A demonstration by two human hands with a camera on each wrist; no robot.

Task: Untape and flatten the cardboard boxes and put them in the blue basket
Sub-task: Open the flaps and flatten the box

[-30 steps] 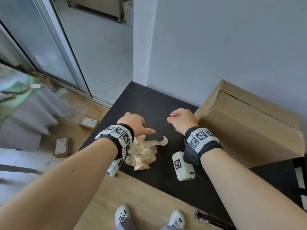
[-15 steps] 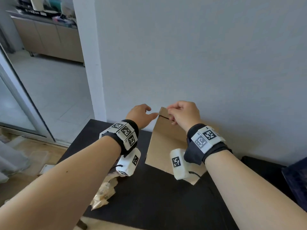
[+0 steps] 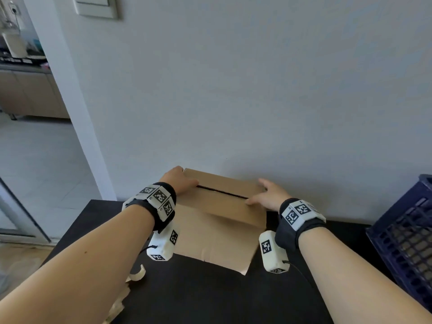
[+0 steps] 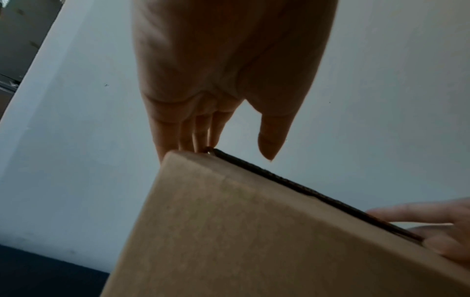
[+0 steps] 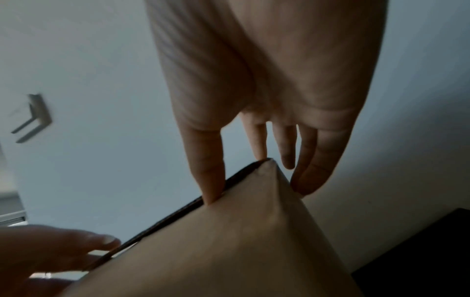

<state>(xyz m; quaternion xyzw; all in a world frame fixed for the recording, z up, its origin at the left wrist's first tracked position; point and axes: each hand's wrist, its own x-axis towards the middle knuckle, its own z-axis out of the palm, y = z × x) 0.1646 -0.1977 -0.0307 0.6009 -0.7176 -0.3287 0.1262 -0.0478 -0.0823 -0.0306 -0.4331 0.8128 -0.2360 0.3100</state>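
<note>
- Holding the top of a cardboard box (image 3: 217, 220), both hands sit at the two ends of the dark slit between its top flaps.
- The left hand (image 3: 178, 181) rests on the box's top left corner, at about 10 o'clock from the box's middle; its fingers (image 4: 175, 132) lie straight and close together, tips on the corner edge at the slit's end, the thumb (image 4: 272, 138) hanging free of the cardboard.
- The right hand (image 3: 271, 195) is spread over the top right corner at about 2 o'clock; its thumb (image 5: 208, 170) presses into the slit, the other fingers (image 5: 315, 160) reach straight down past the corner. Whether they touch the far side I cannot tell.
- Neither hand curls round the cardboard: both are flat and pressing or resting.
- The box stands on a black table (image 3: 210, 298), close to a grey wall (image 3: 257, 90) at 12 o'clock, its top tilted toward the person.
- The blue basket (image 3: 406, 242) stands on the table at 3 o'clock, well apart from the box.
- Crumpled tape (image 3: 126, 291) lies at 7 o'clock near the left forearm.
- A doorway onto a tiled floor (image 3: 44, 164) opens at 9 o'clock.
</note>
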